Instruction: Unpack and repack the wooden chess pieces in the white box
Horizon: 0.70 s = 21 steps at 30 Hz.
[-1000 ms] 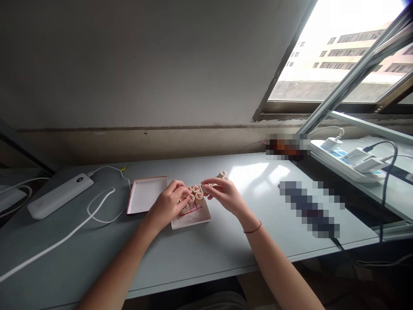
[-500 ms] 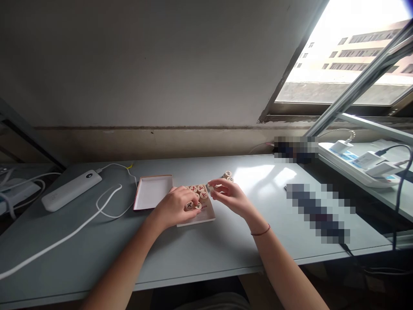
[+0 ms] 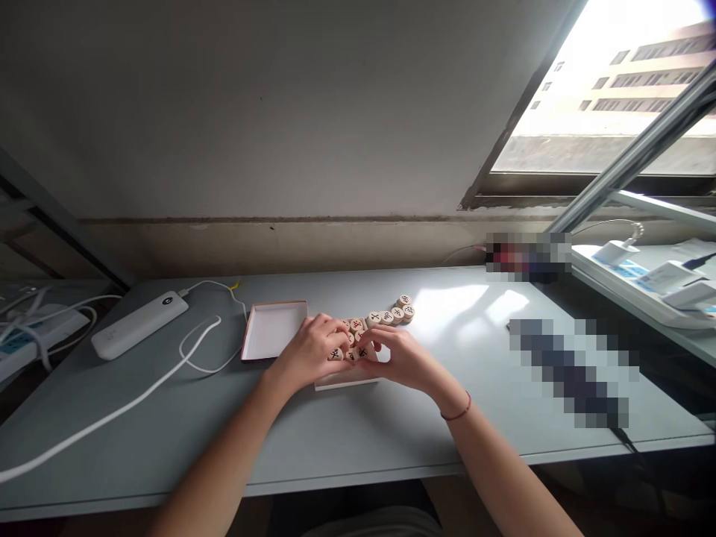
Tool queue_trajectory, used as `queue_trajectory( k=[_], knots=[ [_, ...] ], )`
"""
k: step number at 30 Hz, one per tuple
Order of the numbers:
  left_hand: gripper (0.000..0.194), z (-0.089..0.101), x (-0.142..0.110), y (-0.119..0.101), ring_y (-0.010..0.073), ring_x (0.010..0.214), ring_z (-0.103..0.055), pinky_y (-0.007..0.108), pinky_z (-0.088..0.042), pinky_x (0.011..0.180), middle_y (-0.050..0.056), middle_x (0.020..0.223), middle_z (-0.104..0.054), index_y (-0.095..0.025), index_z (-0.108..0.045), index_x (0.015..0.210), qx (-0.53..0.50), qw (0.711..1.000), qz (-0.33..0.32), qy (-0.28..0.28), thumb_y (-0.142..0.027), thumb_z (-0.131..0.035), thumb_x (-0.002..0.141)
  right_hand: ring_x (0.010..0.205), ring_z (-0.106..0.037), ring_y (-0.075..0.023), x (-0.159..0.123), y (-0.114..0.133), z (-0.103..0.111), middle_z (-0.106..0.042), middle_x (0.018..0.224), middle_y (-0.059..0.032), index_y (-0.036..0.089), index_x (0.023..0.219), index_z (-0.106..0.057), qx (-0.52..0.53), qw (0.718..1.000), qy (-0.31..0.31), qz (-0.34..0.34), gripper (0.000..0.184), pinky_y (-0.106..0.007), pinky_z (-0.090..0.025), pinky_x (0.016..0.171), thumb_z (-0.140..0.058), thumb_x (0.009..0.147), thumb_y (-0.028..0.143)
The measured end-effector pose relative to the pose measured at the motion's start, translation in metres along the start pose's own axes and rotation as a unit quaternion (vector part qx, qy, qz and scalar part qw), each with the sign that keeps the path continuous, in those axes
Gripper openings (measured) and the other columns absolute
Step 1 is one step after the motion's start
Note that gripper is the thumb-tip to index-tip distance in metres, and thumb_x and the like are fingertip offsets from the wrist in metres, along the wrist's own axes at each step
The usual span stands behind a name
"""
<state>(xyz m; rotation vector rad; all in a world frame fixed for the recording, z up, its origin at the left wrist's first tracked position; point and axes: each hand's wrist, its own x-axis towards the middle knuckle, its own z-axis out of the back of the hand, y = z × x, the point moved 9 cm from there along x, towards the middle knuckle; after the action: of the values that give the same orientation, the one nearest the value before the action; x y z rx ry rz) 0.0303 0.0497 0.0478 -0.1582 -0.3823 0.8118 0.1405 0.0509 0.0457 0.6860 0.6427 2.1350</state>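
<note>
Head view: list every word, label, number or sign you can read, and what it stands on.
No text is legible.
Pieces in the box: red and black characters, too small and partly covered.
Pieces on the table: dark characters, too small.
White device: tiny marks, unreadable.
Right power strip: blue-and-white labels, too small.
Left power strip: blue markings, too blurred.

A plain grey wall (image 3: 268,112) rises behind the grey counter (image 3: 425,425), with a paler band (image 3: 347,242) along its foot. At upper right, a dark-framed window (image 3: 582,153) shows a pale building (image 3: 657,78) — washed-out sky above. Daylight lies in glaring patches (image 3: 447,302) on the counter; slanting metal posts (image 3: 643,151) stand at both sides — the left end dimmer.
</note>
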Motion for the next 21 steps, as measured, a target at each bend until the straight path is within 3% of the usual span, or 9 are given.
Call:
queue_trajectory(
  k=[3,7,11,17,21],
  knots=[
    [0.046,0.005,-0.003,0.013,0.0288,0.123,-0.046,0.045,-0.039,0.101,0.009,0.130,-0.055,-0.026,-0.061,0.114,0.006,0.999,0.041,-0.001,-0.045,-0.074,0.073,0.080,-0.057,-0.0167,-0.001,0.009,-0.008,-0.064,0.087,-0.0050,0.022,0.089,-0.069,-0.069,0.997,0.014,0.037,0.008,-0.028,-0.047,0.068,-0.063,0.087,0.028],
    [0.072,-0.009,-0.007,0.024,0.0327,0.135,-0.036,0.054,-0.030,0.108,0.013,0.145,-0.043,-0.028,-0.047,0.136,0.009,0.994,0.086,0.064,-0.047,-0.073,0.072,0.084,-0.057,-0.0183,-0.002,0.012,-0.010,-0.063,0.094,-0.0074,0.023,0.089,-0.070,-0.140,0.989,0.007,0.051,0.012,-0.029,-0.046,0.068,-0.059,0.090,0.025],
    [0.076,-0.023,-0.010,0.027,0.0320,0.139,-0.032,0.060,-0.022,0.110,0.014,0.150,-0.038,-0.028,-0.038,0.142,0.010,0.987,0.119,0.106,-0.048,-0.069,0.076,0.073,-0.052,-0.0173,0.000,0.011,-0.016,-0.063,0.075,-0.0048,0.021,0.083,-0.067,-0.163,0.984,0.013,0.067,0.015,-0.028,-0.043,0.063,-0.055,0.091,0.020],
    [0.072,-0.028,-0.009,0.030,0.0301,0.136,-0.038,0.059,-0.024,0.111,0.014,0.146,-0.044,-0.028,-0.039,0.142,0.004,0.988,0.119,0.095,-0.053,-0.064,0.079,0.073,-0.051,-0.0197,0.002,0.018,-0.024,-0.063,0.068,-0.0045,0.020,0.081,-0.067,-0.164,0.981,-0.003,0.102,0.012,-0.031,-0.043,0.067,-0.059,0.088,0.022],
    [0.075,-0.026,-0.009,0.031,0.0319,0.134,-0.040,0.061,-0.024,0.111,0.014,0.144,-0.046,-0.028,-0.040,0.142,-0.002,0.991,0.109,0.082,-0.051,-0.068,0.076,0.073,-0.056,-0.0180,0.005,0.004,0.001,-0.066,0.075,-0.0045,0.021,0.091,-0.068,-0.097,0.993,-0.040,0.047,0.015,-0.029,-0.045,0.067,-0.060,0.088,0.034]
  ],
)
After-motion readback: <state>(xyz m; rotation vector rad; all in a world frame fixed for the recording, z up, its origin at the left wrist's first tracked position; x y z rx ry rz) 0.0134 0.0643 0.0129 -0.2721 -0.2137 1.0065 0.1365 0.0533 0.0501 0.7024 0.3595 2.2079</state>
